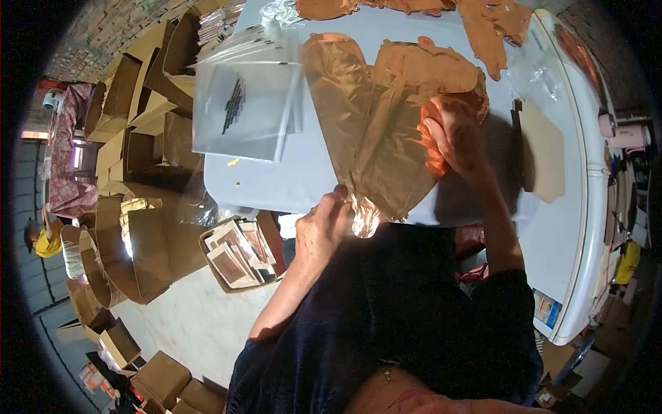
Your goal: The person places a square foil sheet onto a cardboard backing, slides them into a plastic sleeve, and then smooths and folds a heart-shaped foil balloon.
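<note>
Ideally, smooth the copper foil (pixel 372 124) flat across the worktop (pixel 265 190), near edge overhanging; left hand (pixel 318 226) fingers pinch its narrow end, right hand (pixel 458 141) fingers curl against it, pinching or not, I can't tell.

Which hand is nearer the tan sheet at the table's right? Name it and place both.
Right. The right hand is left of the tan sheet, on the copper foil; the left hand is farther left, at the foil's lower tip.
</note>
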The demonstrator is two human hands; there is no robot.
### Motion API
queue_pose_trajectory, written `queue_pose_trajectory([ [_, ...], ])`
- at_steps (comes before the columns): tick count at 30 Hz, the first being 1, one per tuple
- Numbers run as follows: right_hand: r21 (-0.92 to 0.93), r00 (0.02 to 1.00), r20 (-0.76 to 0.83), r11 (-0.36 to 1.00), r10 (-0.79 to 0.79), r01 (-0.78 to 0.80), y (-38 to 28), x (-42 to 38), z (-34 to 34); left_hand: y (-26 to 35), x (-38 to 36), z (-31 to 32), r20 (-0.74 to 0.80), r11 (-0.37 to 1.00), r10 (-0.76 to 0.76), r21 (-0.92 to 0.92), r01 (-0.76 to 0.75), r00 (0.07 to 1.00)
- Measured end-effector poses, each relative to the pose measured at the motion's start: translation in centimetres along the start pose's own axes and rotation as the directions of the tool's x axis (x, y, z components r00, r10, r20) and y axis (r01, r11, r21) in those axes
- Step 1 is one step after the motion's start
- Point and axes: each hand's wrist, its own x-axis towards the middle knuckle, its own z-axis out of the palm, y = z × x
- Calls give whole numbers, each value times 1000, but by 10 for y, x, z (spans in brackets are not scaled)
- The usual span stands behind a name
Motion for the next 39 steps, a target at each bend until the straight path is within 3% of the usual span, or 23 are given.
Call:
queue_pose_trajectory([
  [5,-68,1000,-4,997,27,-27,0,-8,15,-4,-2,1,8,999,-30,-20,31,1000],
  [15,21,997,-70,999,-23,25,-2,-21,13,-7,0,1,16,999,-29,-35,29,999],
  [20,17,995,41,996,89,-89,-23,-42,-7,-7,0,1,15,998,-30,-57,31,999],
  [26,-42,993,29,993,114,-113,-25,-51,-1,-4,1,-5,117,982,-154,-89,165,981],
  [29,20,993,-27,993,113,-113,-24,-55,7,-10,5,-10,20,956,-168,-241,168,986],
  [30,52,992,-52,993,112,-109,-23,-56,9,-3,10,-20,25,966,-186,-181,188,982],
  [33,27,993,-33,993,118,-117,-21,-57,11,-6,32,-36,7,997,61,50,-61,998],
  [36,-15,991,-7,991,135,-135,-20,-57,11,-6,53,-49,126,937,285,174,-304,950],
  [37,-6,991,-12,991,131,-131,-20,-57,11,-8,58,-49,196,949,255,139,-284,947],
  [39,7,992,-20,992,123,-122,-20,-57,10,-13,64,-43,180,925,350,90,-370,919],
])
